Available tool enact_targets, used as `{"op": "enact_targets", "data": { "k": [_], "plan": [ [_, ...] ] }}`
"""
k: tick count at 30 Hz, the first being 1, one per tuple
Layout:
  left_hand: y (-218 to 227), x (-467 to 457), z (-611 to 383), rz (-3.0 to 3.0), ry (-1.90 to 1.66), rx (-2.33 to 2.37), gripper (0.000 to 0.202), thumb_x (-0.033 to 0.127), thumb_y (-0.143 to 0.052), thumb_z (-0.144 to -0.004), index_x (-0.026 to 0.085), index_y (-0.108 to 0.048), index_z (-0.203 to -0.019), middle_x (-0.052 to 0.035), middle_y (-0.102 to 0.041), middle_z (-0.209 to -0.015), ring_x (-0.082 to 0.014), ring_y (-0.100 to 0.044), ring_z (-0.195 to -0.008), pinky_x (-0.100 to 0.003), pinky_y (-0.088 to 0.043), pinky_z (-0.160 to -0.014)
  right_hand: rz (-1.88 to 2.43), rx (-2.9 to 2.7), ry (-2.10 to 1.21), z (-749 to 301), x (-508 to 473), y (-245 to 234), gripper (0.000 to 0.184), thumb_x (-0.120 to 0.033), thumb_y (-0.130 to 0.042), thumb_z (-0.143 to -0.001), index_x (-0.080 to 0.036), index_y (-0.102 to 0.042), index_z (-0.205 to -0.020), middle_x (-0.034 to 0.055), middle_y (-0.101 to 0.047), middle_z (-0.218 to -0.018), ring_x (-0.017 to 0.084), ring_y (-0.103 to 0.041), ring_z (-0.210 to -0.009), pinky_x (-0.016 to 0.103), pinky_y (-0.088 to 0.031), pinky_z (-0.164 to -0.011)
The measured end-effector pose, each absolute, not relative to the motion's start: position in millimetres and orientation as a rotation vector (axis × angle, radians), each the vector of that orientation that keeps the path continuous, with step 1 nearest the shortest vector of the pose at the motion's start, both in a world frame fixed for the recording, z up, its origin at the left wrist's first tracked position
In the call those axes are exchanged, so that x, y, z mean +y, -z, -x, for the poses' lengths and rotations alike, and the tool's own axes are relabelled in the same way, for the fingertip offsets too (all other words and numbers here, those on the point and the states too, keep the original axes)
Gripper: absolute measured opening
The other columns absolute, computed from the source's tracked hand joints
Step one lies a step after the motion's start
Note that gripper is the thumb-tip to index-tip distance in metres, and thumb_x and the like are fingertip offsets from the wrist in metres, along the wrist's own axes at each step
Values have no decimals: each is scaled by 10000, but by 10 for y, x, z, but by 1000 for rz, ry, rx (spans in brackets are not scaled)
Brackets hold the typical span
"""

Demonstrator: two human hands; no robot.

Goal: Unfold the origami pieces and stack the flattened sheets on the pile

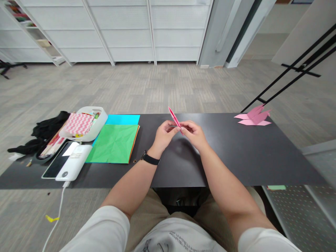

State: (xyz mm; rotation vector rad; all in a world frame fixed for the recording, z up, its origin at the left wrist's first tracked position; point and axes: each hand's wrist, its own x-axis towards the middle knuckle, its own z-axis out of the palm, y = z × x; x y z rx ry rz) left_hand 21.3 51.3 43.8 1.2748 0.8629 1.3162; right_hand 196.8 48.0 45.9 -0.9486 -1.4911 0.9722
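A folded piece of pink paper (174,117) is held up above the dark table, seen nearly edge-on, with its narrow tip pointing up and to the left. My left hand (166,133) pinches it from the left side, thumb at its lower end. From the right, my right hand (193,133) pinches the same lower end, and both thumbs almost meet there. The fingers partly hide the paper's lower part. At the table's right end stand pink folded paper figures (254,116) with pointed tips, close together.
Left of my arms lie green paper sheets (115,143) over blue paper (124,119). Beyond them are a white basket (101,122) with a pink zigzag packet (78,123), a white power bank (75,162) with a cable, a tablet (56,164) and black cloth (49,127). The dark table (236,157) is narrow.
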Motion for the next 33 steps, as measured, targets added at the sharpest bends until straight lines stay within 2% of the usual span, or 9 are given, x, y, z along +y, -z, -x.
{"op": "enact_targets", "data": {
  "k": [3,7,11,19,28,33],
  "plan": [
    [-444,511,-210,-1280,-1319,848,443,521,-899,-808,185,-680,-995,-75,-784,-1038,-195,-753,-939,-379,-600,-960,935,-1413,-1047,-1969,492,-478,359,-569,-834,-836,-281,-829,-1050,40,-747,-1009,169,-658,-753,356,-584,-738],
    [-449,511,-209,-1288,-1311,837,437,542,-870,-837,183,-701,-1020,-83,-788,-1072,-202,-746,-982,-387,-586,-993,964,-1347,-1057,-1988,499,-497,429,-642,-849,-789,-273,-821,-1006,51,-779,-1032,205,-703,-873,378,-603,-817],
    [-473,493,-220,-1277,-1299,819,429,558,-841,-866,185,-714,-1036,-95,-789,-1107,-216,-739,-1033,-405,-579,-1031,959,-1274,-1144,-2000,510,-489,465,-637,-900,-726,-274,-809,-1004,47,-805,-1025,223,-729,-927,396,-614,-871],
    [-466,504,-225,-1308,-1304,773,424,545,-834,-877,190,-734,-1086,-110,-785,-1145,-234,-737,-1092,-443,-549,-1102,883,-1127,-1371,-1993,509,-502,500,-555,-983,-627,-262,-777,-976,32,-797,-1028,164,-689,-788,314,-587,-712],
    [-519,476,-216,-1318,-1301,755,397,554,-834,-873,199,-731,-1019,-91,-783,-1085,-231,-731,-1054,-427,-548,-1086,860,-1090,-1466,-2002,490,-577,559,-629,-980,-591,-270,-733,-939,2,-764,-891,158,-634,-677,319,-549,-633],
    [-485,500,-198,-1345,-1322,825,403,579,-818,-874,198,-712,-950,-55,-759,-979,-202,-706,-948,-377,-557,-1006,955,-1140,-1249,-1975,500,-503,503,-715,-884,-699,-268,-736,-876,-4,-721,-783,173,-634,-688,344,-582,-703]
  ]
}}
